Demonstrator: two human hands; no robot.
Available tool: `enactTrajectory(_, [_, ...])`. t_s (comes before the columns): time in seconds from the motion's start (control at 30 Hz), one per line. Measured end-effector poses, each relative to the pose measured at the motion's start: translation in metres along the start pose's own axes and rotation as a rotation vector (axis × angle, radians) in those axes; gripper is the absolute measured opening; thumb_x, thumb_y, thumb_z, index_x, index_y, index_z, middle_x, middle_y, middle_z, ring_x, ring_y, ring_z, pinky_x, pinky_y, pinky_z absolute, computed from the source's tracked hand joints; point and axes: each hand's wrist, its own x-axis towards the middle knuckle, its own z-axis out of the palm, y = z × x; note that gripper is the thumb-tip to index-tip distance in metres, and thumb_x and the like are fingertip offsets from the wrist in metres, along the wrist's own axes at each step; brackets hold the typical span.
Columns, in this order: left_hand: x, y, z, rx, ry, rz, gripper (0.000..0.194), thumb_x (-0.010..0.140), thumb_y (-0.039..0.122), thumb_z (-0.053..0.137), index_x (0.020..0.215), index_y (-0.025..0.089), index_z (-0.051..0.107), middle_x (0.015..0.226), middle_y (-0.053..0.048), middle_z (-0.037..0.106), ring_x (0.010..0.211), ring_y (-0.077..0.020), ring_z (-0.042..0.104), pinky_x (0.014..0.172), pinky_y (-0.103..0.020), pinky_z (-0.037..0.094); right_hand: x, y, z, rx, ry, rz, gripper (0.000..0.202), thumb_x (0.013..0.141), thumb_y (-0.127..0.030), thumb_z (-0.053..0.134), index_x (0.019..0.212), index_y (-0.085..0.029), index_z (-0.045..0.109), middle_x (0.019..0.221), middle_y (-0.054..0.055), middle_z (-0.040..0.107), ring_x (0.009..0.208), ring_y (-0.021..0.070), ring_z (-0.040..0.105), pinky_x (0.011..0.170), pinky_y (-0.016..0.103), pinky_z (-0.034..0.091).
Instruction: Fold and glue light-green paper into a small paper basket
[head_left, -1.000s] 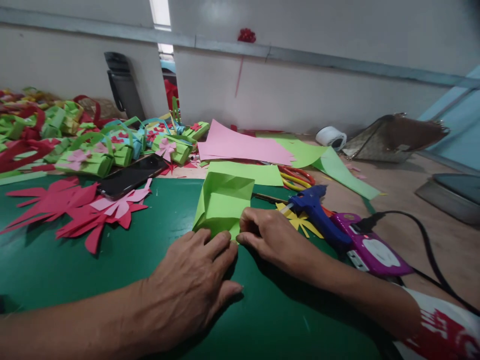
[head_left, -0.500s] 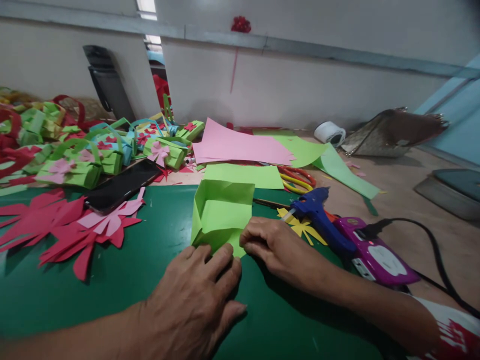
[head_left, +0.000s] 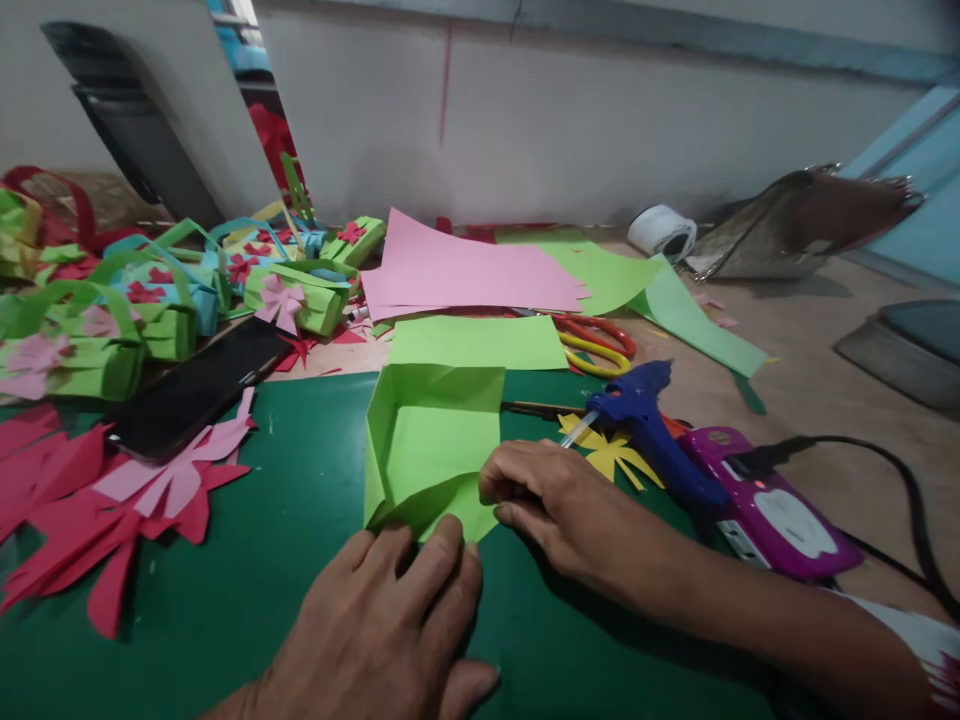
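A light green paper box (head_left: 442, 440) with folded-up walls sits in front of me on the green mat (head_left: 315, 580). My left hand (head_left: 397, 610) lies palm down at its near side, fingertips pressing the front flap and thumb held apart. At the near right corner, my right hand (head_left: 551, 500) has thumb and index finger pinched on the paper; the exact grip is partly hidden by the fingers. To the right of that hand lies a blue glue gun (head_left: 649, 425), beside a yellow paper flower cutout (head_left: 615, 455).
A purple power strip (head_left: 772, 510) with a black cord stands at right. Behind the box are green paper (head_left: 476, 342), pink sheets (head_left: 465, 270) and scissors (head_left: 596, 345). At left are a phone (head_left: 202, 385), red cutouts (head_left: 127, 510) and several finished paper baskets (head_left: 300, 300).
The view has tilted down and shifted slightly, so the scene sits differently in the frame. Both hands stay at the box's near side, with the right still pinching the corner.
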Motion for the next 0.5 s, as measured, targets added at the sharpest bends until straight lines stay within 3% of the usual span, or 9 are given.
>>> enactTrajectory(0.17, [-0.002, 0.0, -0.005, 0.058, -0.065, -0.021, 0.042, 0.09, 0.052, 0.034, 0.114, 0.025, 0.054, 0.116, -0.002, 0.058, 0.081, -0.0224, 0.053, 0.066, -0.037, 0.04, -0.005, 0.009, 0.003, -0.047, 0.022, -0.117, 0.02, 0.079, 0.001, 0.044, 0.074, -0.018, 0.049, 0.071, -0.002, 0.05, 0.068, 0.0116, 0.043, 0.065, 0.028, 0.03])
enactTrajectory(0.37, [0.0, -0.001, -0.009, 0.022, -0.1, -0.011, 0.043, 0.085, 0.052, 0.043, 0.117, 0.023, 0.052, 0.115, -0.003, 0.059, 0.076, -0.0206, 0.053, 0.062, -0.034, 0.04, -0.013, 0.01, 0.008, -0.339, 0.129, -0.462, 0.023, 0.086, -0.008, 0.042, 0.093, -0.016, 0.062, 0.077, 0.006, 0.056, 0.068, 0.0164, 0.045, 0.063, 0.032, 0.034])
enactTrajectory(0.5, [0.0, 0.002, -0.008, 0.019, -0.121, -0.022, 0.042, 0.085, 0.048, 0.044, 0.119, 0.023, 0.051, 0.114, -0.005, 0.059, 0.082, -0.0216, 0.054, 0.065, -0.033, 0.041, -0.019, 0.003, 0.014, -0.481, 0.224, -0.496, 0.03, 0.088, -0.012, 0.035, 0.094, -0.011, 0.064, 0.087, 0.012, 0.064, 0.074, 0.0211, 0.051, 0.066, 0.036, 0.038])
